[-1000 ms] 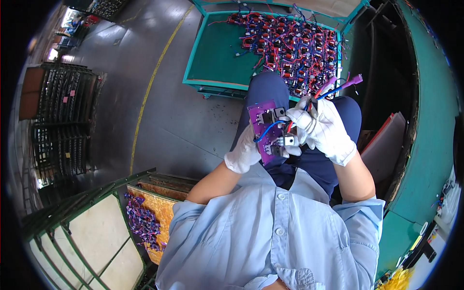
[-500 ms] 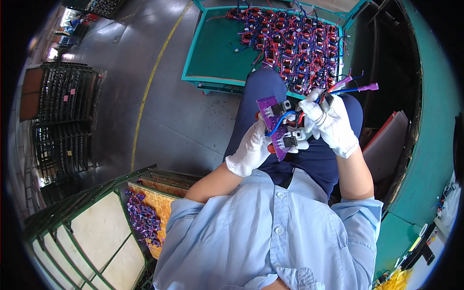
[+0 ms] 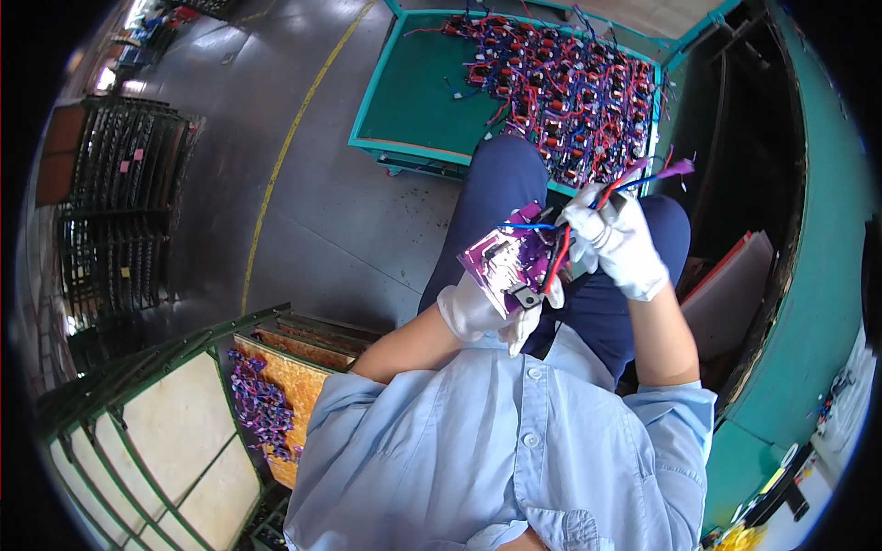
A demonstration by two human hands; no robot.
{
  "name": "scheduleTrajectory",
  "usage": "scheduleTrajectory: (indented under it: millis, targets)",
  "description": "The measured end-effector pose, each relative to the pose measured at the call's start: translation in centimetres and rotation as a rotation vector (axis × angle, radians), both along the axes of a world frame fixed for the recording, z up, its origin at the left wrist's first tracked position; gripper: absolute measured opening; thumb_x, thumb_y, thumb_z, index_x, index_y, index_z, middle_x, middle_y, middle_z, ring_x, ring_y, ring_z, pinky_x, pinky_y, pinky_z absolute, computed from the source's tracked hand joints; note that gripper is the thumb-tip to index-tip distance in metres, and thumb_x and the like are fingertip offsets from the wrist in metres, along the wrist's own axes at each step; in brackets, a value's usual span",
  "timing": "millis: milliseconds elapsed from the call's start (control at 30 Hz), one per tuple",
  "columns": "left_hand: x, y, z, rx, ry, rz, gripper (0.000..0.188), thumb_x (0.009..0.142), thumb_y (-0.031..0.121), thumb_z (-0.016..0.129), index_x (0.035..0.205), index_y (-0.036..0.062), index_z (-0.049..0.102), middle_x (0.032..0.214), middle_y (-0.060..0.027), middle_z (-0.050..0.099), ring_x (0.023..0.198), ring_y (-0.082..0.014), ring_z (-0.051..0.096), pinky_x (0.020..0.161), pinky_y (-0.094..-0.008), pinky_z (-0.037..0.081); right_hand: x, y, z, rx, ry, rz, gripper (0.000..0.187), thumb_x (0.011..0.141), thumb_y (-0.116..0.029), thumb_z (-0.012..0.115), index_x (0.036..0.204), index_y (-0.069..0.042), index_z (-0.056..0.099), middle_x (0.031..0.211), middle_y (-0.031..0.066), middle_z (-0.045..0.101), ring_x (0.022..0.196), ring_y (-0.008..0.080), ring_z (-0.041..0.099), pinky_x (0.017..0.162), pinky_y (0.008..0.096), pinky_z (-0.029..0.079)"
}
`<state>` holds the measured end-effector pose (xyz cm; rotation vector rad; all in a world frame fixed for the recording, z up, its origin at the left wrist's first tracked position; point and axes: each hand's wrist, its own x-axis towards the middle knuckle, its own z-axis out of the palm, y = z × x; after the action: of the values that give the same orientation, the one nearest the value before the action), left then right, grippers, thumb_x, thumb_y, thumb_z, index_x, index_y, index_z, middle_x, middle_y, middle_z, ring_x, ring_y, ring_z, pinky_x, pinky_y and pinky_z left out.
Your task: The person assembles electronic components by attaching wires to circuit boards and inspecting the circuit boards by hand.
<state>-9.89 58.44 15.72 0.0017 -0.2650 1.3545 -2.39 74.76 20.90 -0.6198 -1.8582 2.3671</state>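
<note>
A purple circuit board [image 3: 507, 261] is gripped by my gloved left hand [image 3: 470, 308], its shiny flat face tilted up and a black component at its near corner. Some of my left fingers are hidden behind the board. Just to the right, my gloved right hand [image 3: 617, 241] is closed around a bundle of red, blue and black wires [image 3: 634, 179]. The free wire ends, with purple sleeves, stick out beyond my right fingers. Red and blue wires [image 3: 562, 253] run between the bundle and the board. Both hands are above my lap.
Ahead stands a green cart [image 3: 418, 110] with several wired boards [image 3: 570, 101] crowded on its right side. A green bench [image 3: 772, 312] runs along my right. Dark racks [image 3: 115, 202] stand at far left; a green frame rack [image 3: 175, 441] with a pile of purple parts [image 3: 262, 404] is at near left.
My left hand has turned the board so its flat face shows, and moved it slightly left and nearer. The right hand still grips the wires.
</note>
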Motion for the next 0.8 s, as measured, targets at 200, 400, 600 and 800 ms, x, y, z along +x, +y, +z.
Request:
scheduleTrajectory:
  millis: [200,400,600,800]
  targets:
    - [-1.3,0.7,-1.8,-0.757,0.822,0.636,0.066,0.083,0.058,0.024,0.107,0.0015,0.05,0.101,-0.0205,0.055,0.086,-0.0253,0.058,0.078,-0.0381,0.045,-1.5,-0.6,-4.5,-0.434,-0.079,-0.363,0.019,0.08,-0.023,0.058,0.07,-0.009,0.049,0.045,-0.0002,0.041,0.033,0.0093,0.036,0.031,0.0226,0.025]
    - [-4.2,-0.4,-0.5,-0.428,2.51,1.531,0.066,0.076,0.031,0.056,0.126,-0.0005,0.026,0.121,-0.0231,0.036,0.108,-0.033,0.043,0.091,-0.0371,0.033,-2.7,-2.9,-4.8,-0.806,-0.154,-0.272,0.024,0.082,-0.027,0.055,0.068,-0.01,0.045,0.045,0.0006,0.041,0.031,0.011,0.035,0.03,0.0224,0.026]
    - [-4.7,2.9,0.4,-0.565,1.51,1.264,0.027,0.091,0.022,0.035,0.093,0.002,0.052,0.089,-0.0098,0.052,0.084,-0.0167,0.051,0.076,-0.0303,0.041,-0.5,-4.9,-3.7,0.235,-0.155,-0.359,0.018,0.084,-0.02,0.051,0.077,-0.004,0.05,0.055,0.0024,0.049,0.04,0.0099,0.044,0.036,0.023,0.035]
    - [-3.7,2.8,-1.4,-0.857,1.956,0.613,0.043,0.087,0.036,0.04,0.071,-0.0017,0.052,0.056,-0.0149,0.049,0.056,-0.0214,0.054,0.055,-0.0378,0.039,-0.3,1.0,-0.9,1.53,0.344,0.397,0.021,0.081,-0.014,0.055,0.08,0.006,0.048,0.05,0.0152,0.047,0.04,0.0323,0.044,0.038,0.0351,0.034]
